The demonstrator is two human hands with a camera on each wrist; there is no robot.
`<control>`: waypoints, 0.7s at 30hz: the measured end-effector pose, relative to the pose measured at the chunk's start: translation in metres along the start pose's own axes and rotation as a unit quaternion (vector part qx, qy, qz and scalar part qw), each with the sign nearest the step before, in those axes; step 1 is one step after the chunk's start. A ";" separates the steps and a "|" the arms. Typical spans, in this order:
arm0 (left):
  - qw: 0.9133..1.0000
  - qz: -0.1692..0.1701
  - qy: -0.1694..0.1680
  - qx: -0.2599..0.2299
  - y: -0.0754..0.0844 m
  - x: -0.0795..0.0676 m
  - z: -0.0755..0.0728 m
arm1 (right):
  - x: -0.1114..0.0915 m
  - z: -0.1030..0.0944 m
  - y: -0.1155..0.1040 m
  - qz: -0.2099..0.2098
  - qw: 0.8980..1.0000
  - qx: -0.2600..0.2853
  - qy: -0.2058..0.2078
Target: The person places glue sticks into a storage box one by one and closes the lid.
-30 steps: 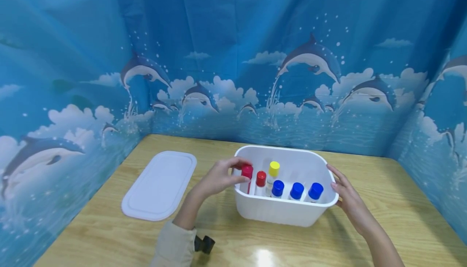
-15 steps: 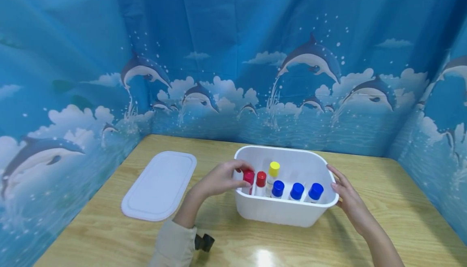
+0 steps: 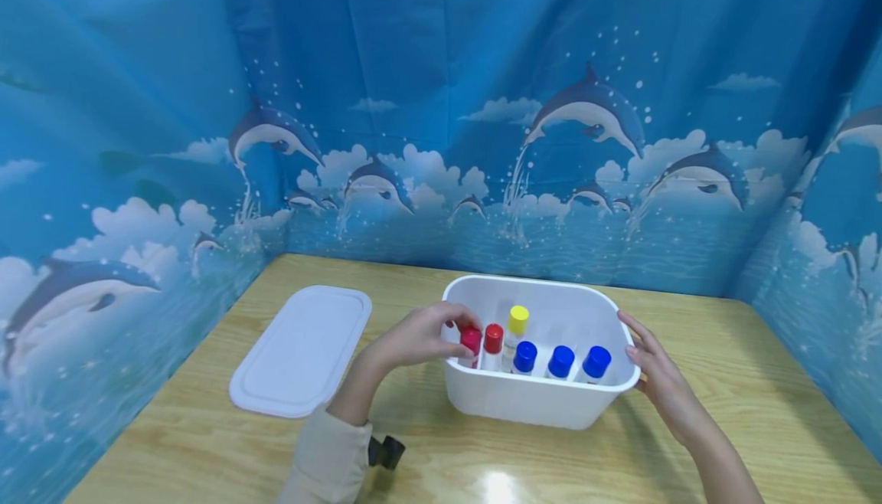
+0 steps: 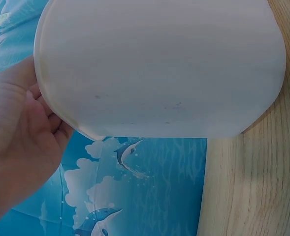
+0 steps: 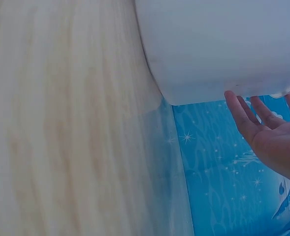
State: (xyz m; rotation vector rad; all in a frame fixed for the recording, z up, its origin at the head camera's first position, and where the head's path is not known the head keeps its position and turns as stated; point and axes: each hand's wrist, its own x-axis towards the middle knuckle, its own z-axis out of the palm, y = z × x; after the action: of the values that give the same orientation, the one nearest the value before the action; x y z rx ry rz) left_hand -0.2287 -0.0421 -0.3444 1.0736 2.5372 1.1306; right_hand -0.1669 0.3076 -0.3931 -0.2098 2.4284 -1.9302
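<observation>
A white plastic bin [image 3: 524,400] stands on the table. Inside its left end, my left hand [image 3: 416,335] pinches a red-capped bottle [image 3: 472,339] between thumb and fingers; the fingers cover part of it. Beside that stand another red-capped bottle [image 3: 493,338] and a yellow-capped bottle [image 3: 517,320]. Three blue-capped bottles [image 3: 561,361] line the near wall. At the bin's right end, my right hand [image 3: 661,374] holds the rim, its thumb over the edge. In the right wrist view, fingertips [image 5: 230,96] touch the bin's outer wall. The bin hides the left fingertips in the left wrist view.
A white lid [image 3: 301,351] lies flat on the wooden table [image 3: 427,458], left of the bin. A blue dolphin-print curtain [image 3: 413,106] hangs behind the table and along its sides.
My left hand has lowered the red-capped bottle a little into the bin and slightly to the right. The right hand and the bin stay in place.
</observation>
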 end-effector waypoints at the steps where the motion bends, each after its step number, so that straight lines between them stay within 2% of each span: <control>1: 1.000 -0.003 -0.003 -0.001 0.000 0.000 0.000 | 0.000 0.000 0.000 0.000 1.000 -0.001 0.000; 14: 0.999 -0.028 -0.029 0.031 0.006 0.005 -0.003 | 0.000 0.000 -0.001 0.004 1.000 -0.001 0.001; 21: 0.998 -0.038 -0.040 0.030 0.008 0.007 -0.004 | -0.001 0.000 0.000 -0.006 1.000 -0.002 -0.001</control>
State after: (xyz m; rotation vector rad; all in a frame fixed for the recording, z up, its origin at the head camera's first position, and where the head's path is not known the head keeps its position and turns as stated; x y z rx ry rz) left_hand -0.2312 -0.0361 -0.3350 1.0057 2.5402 0.9784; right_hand -0.1664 0.3078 -0.3932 -0.2278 2.4365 -1.9292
